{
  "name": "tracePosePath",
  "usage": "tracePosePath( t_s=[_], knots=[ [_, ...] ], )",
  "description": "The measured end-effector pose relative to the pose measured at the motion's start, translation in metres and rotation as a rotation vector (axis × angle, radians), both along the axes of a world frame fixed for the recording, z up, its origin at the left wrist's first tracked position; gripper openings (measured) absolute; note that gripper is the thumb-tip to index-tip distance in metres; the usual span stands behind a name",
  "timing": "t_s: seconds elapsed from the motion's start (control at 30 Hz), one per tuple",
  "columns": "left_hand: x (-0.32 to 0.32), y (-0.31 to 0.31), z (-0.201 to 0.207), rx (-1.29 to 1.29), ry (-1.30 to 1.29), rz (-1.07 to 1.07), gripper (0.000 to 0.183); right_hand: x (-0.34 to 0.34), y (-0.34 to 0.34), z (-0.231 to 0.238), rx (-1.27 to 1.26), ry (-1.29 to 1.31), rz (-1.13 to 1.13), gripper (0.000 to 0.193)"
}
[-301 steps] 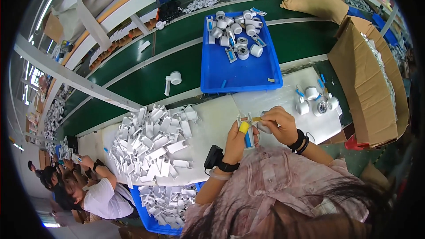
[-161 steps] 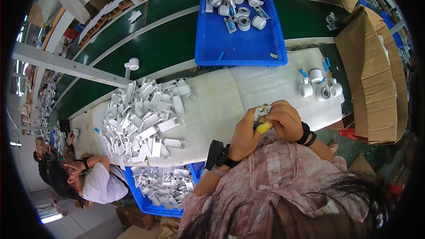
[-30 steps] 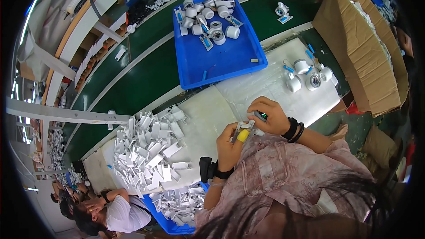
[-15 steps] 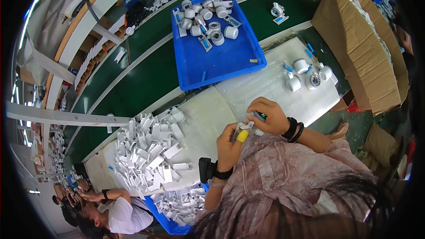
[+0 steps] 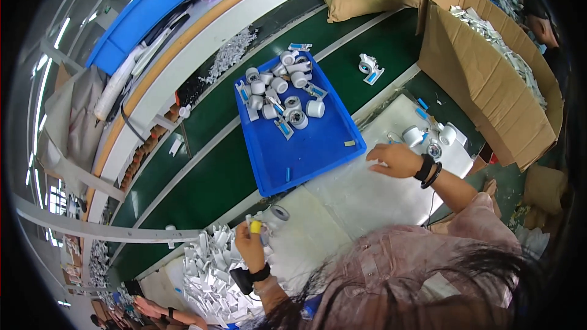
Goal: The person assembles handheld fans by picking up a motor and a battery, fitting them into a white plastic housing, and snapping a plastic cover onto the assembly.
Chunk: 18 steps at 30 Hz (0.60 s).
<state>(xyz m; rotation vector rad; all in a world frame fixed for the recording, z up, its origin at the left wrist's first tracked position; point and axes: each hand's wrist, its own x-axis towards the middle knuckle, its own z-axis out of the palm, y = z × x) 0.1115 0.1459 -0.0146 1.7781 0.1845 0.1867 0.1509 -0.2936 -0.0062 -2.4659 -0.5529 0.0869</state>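
Observation:
My left hand (image 5: 249, 247), a yellow cover on one finger, is closed on a white plastic part with a round cup (image 5: 278, 213), blurred by motion. It is above the edge of a heap of white plastic pieces (image 5: 214, 275). My right hand (image 5: 397, 160) hovers over the pale work surface (image 5: 348, 208), its bent fingers apart with nothing seen between them. Beside it, at the right, lie several white round housings (image 5: 448, 135) and small blue cylinders (image 5: 422, 112).
A blue tray (image 5: 306, 171) holding white assemblies stands ahead on the green belt (image 5: 195, 180). One loose assembly (image 5: 370, 68) lies farther right. A tall cardboard box (image 5: 477, 79) of white pieces borders the right. Another person's hand (image 5: 150, 308) shows at lower left.
My hands have parted: the left moved left with the white part toward the heap, the right moved right toward the housings. The view has tilted, showing more of the upper shelf.

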Motion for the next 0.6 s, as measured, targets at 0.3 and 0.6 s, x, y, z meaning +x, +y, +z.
tracePosePath(
  t_s=[0.3, 0.6],
  knots=[
    [0.143, 0.104, -0.067, 0.089, -0.011, 0.308, 0.009, 0.18, -0.134, -0.071, -0.296, -0.144, -0.509, 0.014],
    [0.16, 0.119, -0.126, 0.869, -0.093, 0.43, 0.031, 0.3, -0.174, -0.105, -0.575, -0.877, -0.111, 0.02]
  ],
)
